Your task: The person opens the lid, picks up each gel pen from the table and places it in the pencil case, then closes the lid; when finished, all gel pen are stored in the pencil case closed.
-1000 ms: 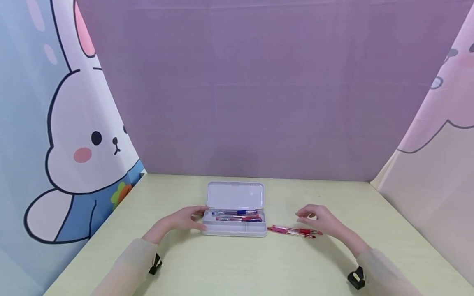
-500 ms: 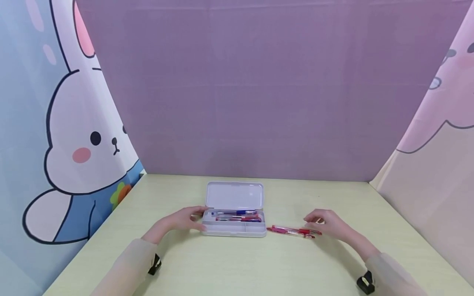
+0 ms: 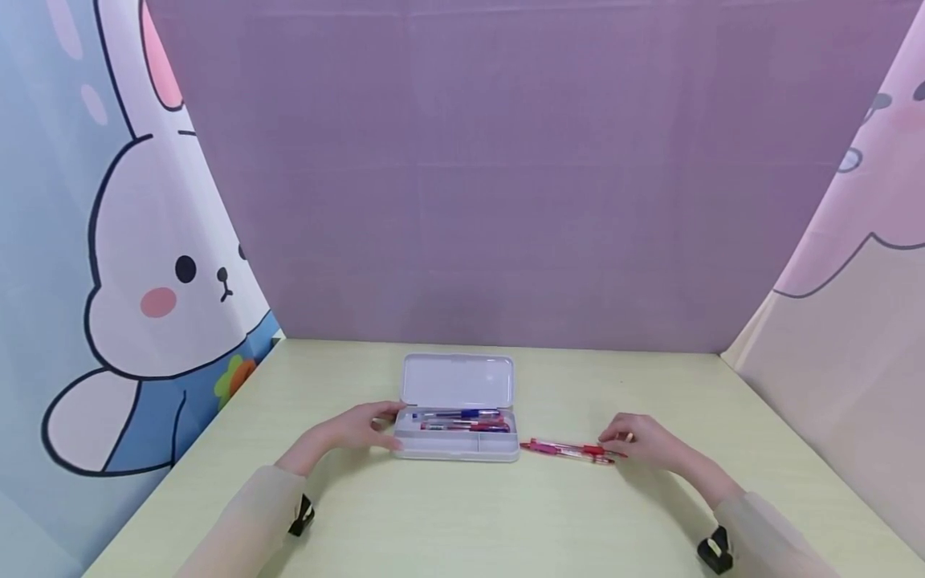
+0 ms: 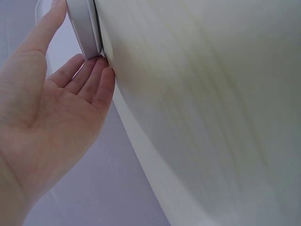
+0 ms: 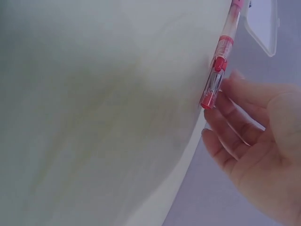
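A white pencil case [image 3: 457, 449] lies open on the pale green table [image 3: 462, 522], its lid [image 3: 457, 381] raised at the back. Inside are a blue pen [image 3: 462, 414] and a red pen [image 3: 470, 427]. My left hand [image 3: 376, 429] rests on the case's left end [image 4: 84, 28], thumb on the rim and straight fingers [image 4: 94, 80] against its side. Another red pen [image 3: 571, 451] lies on the table just right of the case. My right hand [image 3: 623, 443] touches that pen's right end [image 5: 217, 70] with lightly bent fingers [image 5: 230, 101], not closed around it.
A purple backdrop [image 3: 491, 177] closes the far side of the table. Cartoon-print curtains hang at the left [image 3: 130, 273] and the right [image 3: 853, 305]. Bare tabletop stretches in front of the case to the near edge.
My right hand has come down and slightly right, from hovering above the loose red pen to touching its right end. The left hand and the case have stayed put.
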A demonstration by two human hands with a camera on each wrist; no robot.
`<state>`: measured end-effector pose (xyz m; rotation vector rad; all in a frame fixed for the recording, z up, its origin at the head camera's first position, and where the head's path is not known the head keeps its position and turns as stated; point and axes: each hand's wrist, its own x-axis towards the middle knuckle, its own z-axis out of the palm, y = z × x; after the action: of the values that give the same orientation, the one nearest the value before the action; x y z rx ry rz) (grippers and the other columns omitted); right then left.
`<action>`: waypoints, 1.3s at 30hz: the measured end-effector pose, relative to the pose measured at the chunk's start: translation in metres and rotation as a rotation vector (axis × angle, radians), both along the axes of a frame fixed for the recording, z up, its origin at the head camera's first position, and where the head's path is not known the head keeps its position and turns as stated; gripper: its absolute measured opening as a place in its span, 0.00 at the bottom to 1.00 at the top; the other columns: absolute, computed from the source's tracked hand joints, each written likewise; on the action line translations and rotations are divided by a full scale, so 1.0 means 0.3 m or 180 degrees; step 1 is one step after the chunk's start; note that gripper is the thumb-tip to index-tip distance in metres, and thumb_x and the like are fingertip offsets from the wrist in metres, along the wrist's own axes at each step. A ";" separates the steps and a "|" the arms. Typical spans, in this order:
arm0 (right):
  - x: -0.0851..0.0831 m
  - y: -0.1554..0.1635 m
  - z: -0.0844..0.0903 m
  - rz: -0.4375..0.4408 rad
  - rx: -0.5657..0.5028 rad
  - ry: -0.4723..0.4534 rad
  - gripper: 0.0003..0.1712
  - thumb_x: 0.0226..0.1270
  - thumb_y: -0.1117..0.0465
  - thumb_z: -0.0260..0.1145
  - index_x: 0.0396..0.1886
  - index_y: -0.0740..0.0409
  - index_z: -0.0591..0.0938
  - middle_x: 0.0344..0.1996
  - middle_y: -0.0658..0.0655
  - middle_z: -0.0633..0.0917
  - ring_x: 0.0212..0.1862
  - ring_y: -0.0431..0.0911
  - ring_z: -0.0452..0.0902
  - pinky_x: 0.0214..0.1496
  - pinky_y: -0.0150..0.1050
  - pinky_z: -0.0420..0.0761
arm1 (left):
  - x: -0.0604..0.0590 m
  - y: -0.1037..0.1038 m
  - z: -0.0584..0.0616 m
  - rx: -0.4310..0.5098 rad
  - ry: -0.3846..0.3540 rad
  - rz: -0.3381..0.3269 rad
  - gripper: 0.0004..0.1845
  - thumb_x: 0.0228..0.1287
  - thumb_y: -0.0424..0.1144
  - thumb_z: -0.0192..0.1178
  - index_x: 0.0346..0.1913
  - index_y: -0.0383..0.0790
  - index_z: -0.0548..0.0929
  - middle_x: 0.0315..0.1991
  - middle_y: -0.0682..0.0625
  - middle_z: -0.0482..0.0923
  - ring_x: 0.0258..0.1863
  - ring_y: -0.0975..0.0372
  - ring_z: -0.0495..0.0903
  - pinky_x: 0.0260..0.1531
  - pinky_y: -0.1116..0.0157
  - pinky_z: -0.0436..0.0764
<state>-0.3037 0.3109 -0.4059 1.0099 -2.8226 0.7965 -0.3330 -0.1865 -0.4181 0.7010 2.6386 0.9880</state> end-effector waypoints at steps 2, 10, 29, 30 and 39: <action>0.000 0.003 -0.004 0.0004 0.0025 -0.0028 0.06 0.61 0.65 0.65 0.35 0.62 0.85 0.30 0.51 0.81 0.31 0.34 0.74 0.30 0.28 0.77 | -0.001 -0.001 -0.001 0.0008 0.0005 -0.0003 0.41 0.53 0.50 0.69 0.68 0.37 0.65 0.63 0.38 0.68 0.62 0.46 0.68 0.61 0.47 0.69; -0.003 0.004 -0.015 -0.0040 0.0090 0.0009 0.08 0.59 0.61 0.67 0.35 0.61 0.86 0.28 0.47 0.79 0.30 0.32 0.71 0.30 0.29 0.74 | -0.008 -0.002 -0.008 0.0051 0.0034 -0.0057 0.41 0.53 0.48 0.69 0.67 0.35 0.65 0.63 0.37 0.68 0.61 0.45 0.68 0.61 0.46 0.69; 0.004 -0.004 0.000 -0.0242 -0.0038 -0.0037 0.05 0.59 0.63 0.67 0.33 0.59 0.83 0.26 0.47 0.82 0.28 0.31 0.70 0.27 0.28 0.72 | 0.002 0.002 -0.005 -0.0023 0.0010 0.0062 0.42 0.52 0.50 0.69 0.68 0.38 0.65 0.63 0.38 0.69 0.62 0.46 0.68 0.62 0.47 0.68; 0.003 -0.004 0.002 -0.0229 -0.0031 -0.0017 0.05 0.59 0.63 0.67 0.33 0.60 0.83 0.26 0.47 0.82 0.28 0.31 0.70 0.28 0.28 0.72 | 0.002 0.002 -0.004 -0.0020 0.0005 0.0058 0.41 0.52 0.50 0.69 0.68 0.37 0.65 0.63 0.38 0.69 0.62 0.46 0.68 0.62 0.47 0.69; -0.005 0.000 0.024 -0.0183 -0.0042 0.0310 0.04 0.59 0.66 0.66 0.33 0.61 0.84 0.28 0.49 0.84 0.30 0.31 0.72 0.30 0.30 0.77 | 0.005 0.005 0.003 -0.0029 -0.0010 0.0081 0.42 0.52 0.50 0.69 0.68 0.38 0.65 0.63 0.39 0.68 0.62 0.46 0.68 0.62 0.47 0.68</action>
<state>-0.3051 0.3108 -0.3988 0.9344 -2.7470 0.7384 -0.3315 -0.1851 -0.4171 0.6649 2.6542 0.9822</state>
